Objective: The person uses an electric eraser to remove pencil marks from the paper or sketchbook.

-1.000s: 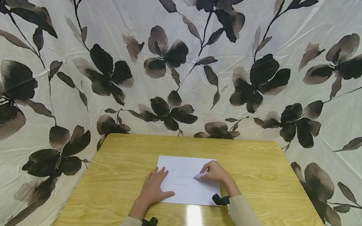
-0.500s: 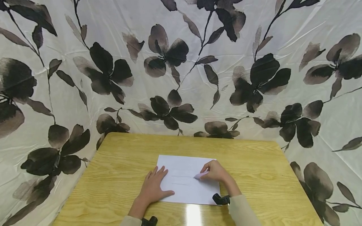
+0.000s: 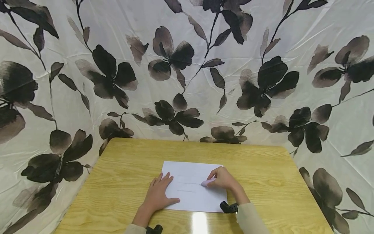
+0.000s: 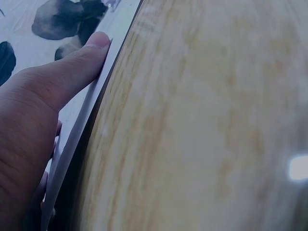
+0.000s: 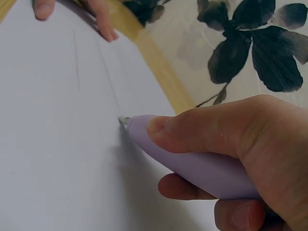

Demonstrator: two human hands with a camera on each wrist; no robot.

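Observation:
On the table, a white sheet of paper [image 3: 194,203] bears thin dark lines [image 5: 77,62]; a fainter line shows above them in the head view. My left hand [image 3: 157,195] rests on the paper's left side, fingers spread, its thumb [image 4: 79,60] lying along the near edge. My right hand [image 3: 223,178] grips a lavender correction pen [image 5: 192,163] with a tapered nose and pale narrow tip. In the right wrist view that tip stands right at the end of the longer line, and the thumb presses the pen's body near the nose.
The yellow wood-grain table [image 3: 117,169] has a bright reflection [image 3: 200,222] at its front. A pale cloth with dark flowers [image 3: 175,55] hangs behind and at both sides. Black wrist cameras [image 3: 228,207] sit at both wrists, over pale sleeves [image 3: 251,217].

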